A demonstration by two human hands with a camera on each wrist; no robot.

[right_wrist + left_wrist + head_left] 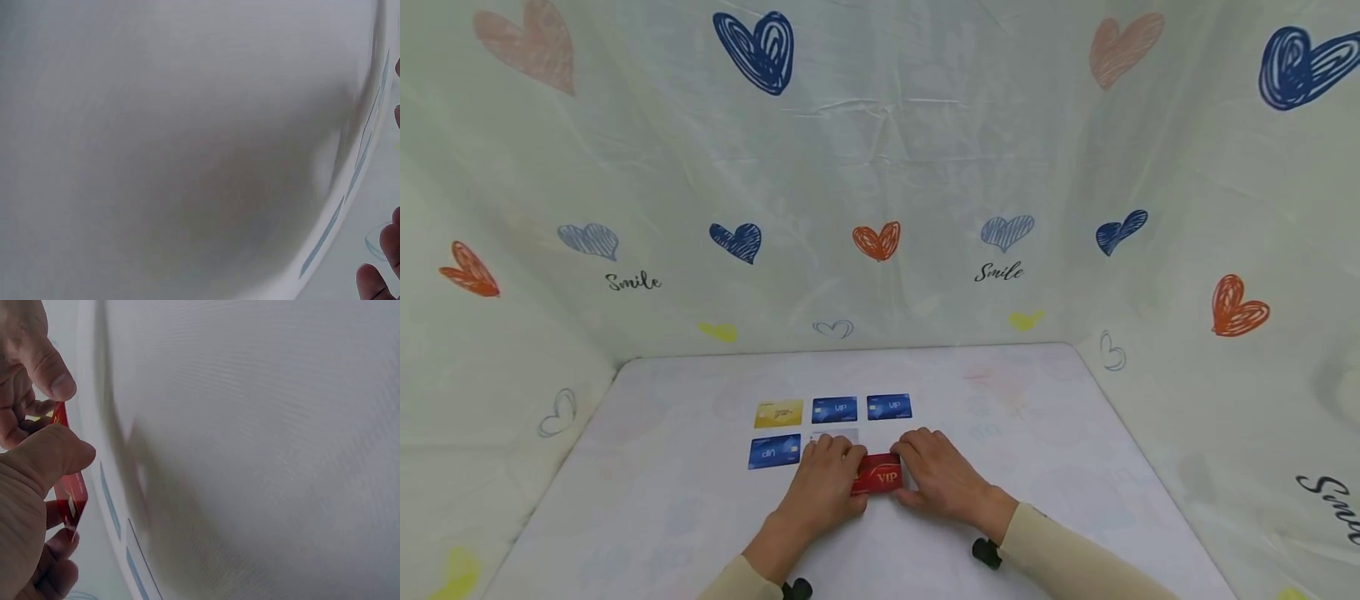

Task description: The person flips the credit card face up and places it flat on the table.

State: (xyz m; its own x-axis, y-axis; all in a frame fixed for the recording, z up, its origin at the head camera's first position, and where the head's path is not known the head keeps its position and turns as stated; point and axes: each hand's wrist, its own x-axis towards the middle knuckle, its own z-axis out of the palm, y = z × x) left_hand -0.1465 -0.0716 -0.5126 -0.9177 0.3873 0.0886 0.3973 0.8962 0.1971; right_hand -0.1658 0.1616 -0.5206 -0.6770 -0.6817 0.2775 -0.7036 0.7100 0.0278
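Observation:
In the head view, a red VIP card (880, 473) is held upright at the front of the card group, its gold lettering facing the camera. My left hand (826, 479) grips its left part, thumb below and fingers above. At the card's right edge, my right hand (943, 479) pinches it between thumb and fingers. The left wrist view shows the red card (72, 494) edge-on, the left thumb across it and the right thumb at its far end. Behind the left hand, a pale card (842, 435) is partly covered.
On the white table (1045, 417), a gold card (778, 413) and two blue VIP cards, one left (835, 409) and one right (889, 407), form the back row. An upside-down blue card (774, 451) lies in front of the gold one. A heart-printed curtain (925, 167) encloses the table.

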